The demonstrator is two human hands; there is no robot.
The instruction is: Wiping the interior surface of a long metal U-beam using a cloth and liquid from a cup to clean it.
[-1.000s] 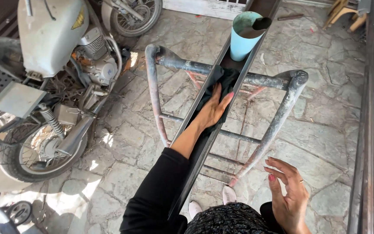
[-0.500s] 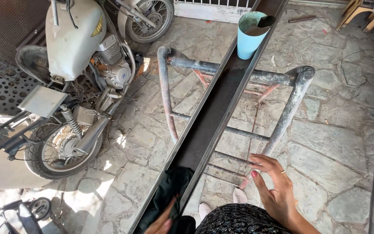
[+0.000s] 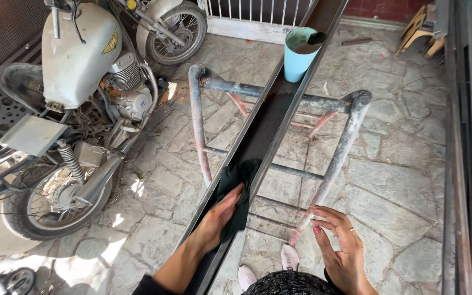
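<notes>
My left hand [image 3: 217, 221] presses a dark green cloth [image 3: 236, 186] flat onto a long dark metal channel [image 3: 271, 117] that runs from my body toward the far wall. The channel rests across a worn, paint-stained metal stand [image 3: 350, 131]. My right hand [image 3: 342, 248] hovers with fingers spread, holding nothing, close to the stand's right leg. A light blue plastic cup [image 3: 300, 53] stands on the channel at its far part.
A white motorcycle [image 3: 83, 93] is parked at the left on the stone-paved floor [image 3: 405, 186]. A white railing [image 3: 258, 16] lines the far side. Wooden pieces [image 3: 419, 33] lie at the back right. Dark metal frames [image 3: 471, 147] run along the right edge. My shoes [image 3: 288, 257] show below.
My left hand with the cloth slid back along the channel toward my body, then forward again a little. My right hand stayed open beside the stand's leg.
</notes>
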